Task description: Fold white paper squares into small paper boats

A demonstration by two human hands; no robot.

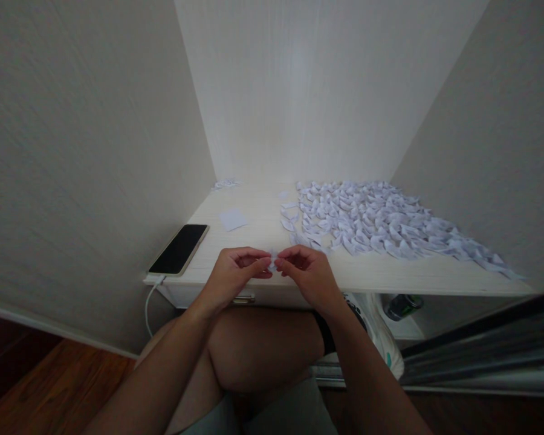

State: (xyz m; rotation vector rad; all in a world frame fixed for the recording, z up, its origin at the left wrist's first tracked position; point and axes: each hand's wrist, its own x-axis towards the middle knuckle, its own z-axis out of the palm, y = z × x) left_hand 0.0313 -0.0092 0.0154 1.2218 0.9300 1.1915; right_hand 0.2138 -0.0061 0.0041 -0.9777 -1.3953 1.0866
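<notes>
Between my two hands, just above the desk's front edge, is a small piece of white paper (273, 261). My left hand (241, 269) pinches its left side with thumb and fingertips. The right side is pinched by my right hand (306, 270). Most of the paper is hidden behind the fingers, so its folds cannot be made out. Beyond my right hand spreads a wide pile of folded white paper pieces (372, 220). A flat white paper square (233, 219) lies on the desk beyond my left hand.
A phone (179, 249) with a white cable (147, 308) lies at the left edge of the white desk (258, 199). Small paper scraps (226, 183) sit in the back left corner. Panels enclose three sides. Below the desk are a drawer handle (243, 299) and a dark can (402, 307).
</notes>
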